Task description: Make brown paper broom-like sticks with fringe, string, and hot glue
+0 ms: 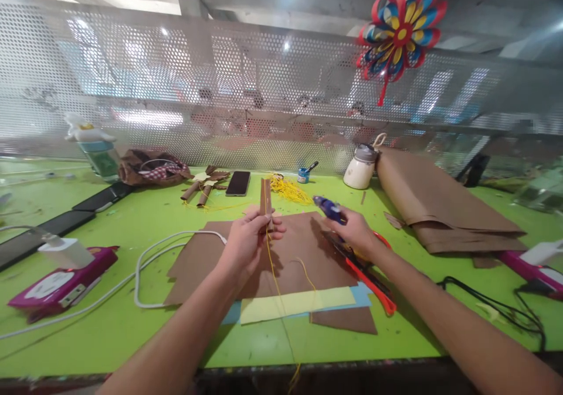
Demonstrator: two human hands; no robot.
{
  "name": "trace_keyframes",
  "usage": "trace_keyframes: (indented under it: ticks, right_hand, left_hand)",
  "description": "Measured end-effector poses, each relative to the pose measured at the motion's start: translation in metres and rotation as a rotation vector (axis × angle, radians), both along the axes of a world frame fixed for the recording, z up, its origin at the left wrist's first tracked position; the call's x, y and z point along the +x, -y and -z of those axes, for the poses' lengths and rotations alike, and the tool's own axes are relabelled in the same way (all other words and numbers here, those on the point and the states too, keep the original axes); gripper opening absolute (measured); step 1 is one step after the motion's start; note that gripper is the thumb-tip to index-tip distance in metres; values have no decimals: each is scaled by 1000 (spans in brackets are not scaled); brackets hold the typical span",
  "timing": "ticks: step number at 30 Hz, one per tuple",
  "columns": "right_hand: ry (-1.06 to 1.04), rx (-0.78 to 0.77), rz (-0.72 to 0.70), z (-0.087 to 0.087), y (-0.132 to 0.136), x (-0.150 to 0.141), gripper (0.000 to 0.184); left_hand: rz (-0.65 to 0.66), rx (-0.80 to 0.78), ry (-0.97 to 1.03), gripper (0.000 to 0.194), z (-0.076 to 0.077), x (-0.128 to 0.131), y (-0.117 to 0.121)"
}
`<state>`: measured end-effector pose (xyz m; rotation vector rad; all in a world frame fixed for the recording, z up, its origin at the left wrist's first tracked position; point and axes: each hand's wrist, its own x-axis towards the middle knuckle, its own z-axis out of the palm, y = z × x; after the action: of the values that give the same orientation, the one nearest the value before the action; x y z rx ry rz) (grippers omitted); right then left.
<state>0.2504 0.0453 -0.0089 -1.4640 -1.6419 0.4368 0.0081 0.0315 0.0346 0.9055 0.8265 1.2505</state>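
My left hand is closed on a narrow folded strip of brown paper, held upright. From the strip a yellow string hangs down past the table's front edge. In my right hand is what looks like a small blue glue gun, its nose pointing left toward the strip. Just under that hand lie red-handled scissors, partly hidden by it. Both hands are above a flat sheet of brown paper. Along the sheet's near edge lie a pale yellow paper strip and a blue one.
A phone, rolled brown paper pieces, a tangle of yellow string, a blue jar and a white flask stand farther back. Folded brown paper is at right. Purple power strip and white cable lie left.
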Motion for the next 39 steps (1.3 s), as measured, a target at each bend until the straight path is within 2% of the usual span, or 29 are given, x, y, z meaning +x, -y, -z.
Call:
trace_keyframes:
  ticks: [2, 4, 8, 11, 13, 17, 19, 23, 26, 29, 33, 39]
  right_hand:
    - [261, 53, -44, 4, -8, -12, 31]
    - [398, 94, -124, 9, -15, -24, 27]
    - [440, 122, -205, 16, -18, -38, 21]
    - [426, 174, -178, 6, -8, -43, 14]
    - [282, 158, -157, -6, 1, -48, 18]
    - [-262, -74, -205, -30, 14, -68, 42]
    - [-400, -154, -190, -35, 15, -81, 50]
    - [-554, -230, -161, -34, 11, -99, 41]
    - [-605, -185, -87, -33, 9, -104, 36]
    - [-601, -158, -57, -32, 10, -100, 31]
    - [-658, -212, -106, -27, 8, -91, 31]
    - [-821, -289, -222, -22, 7, -81, 28]
  left_hand:
    - [-38, 42, 10, 10, -1, -2, -2]
    - [-41, 59, 19, 10, 0, -2, -3]
    - [32, 37, 18, 11, 4, -1, -3]
    - [128, 15, 13, 10, 7, 1, -2]
    - [191, 28, 20, 12, 9, 4, 0]
    - [236, 83, -47, 13, 16, 12, 3]
    - [228, 135, -139, 8, 20, 16, 3]
    - [190, 242, -318, 8, 31, 20, 0]
    - [182, 277, -385, 9, 36, 20, -4]
    - [223, 261, -368, 12, 37, 18, -4]
    - [248, 208, -378, 20, 30, 17, -2]
    - [270, 107, -418, 16, 23, 17, 3]
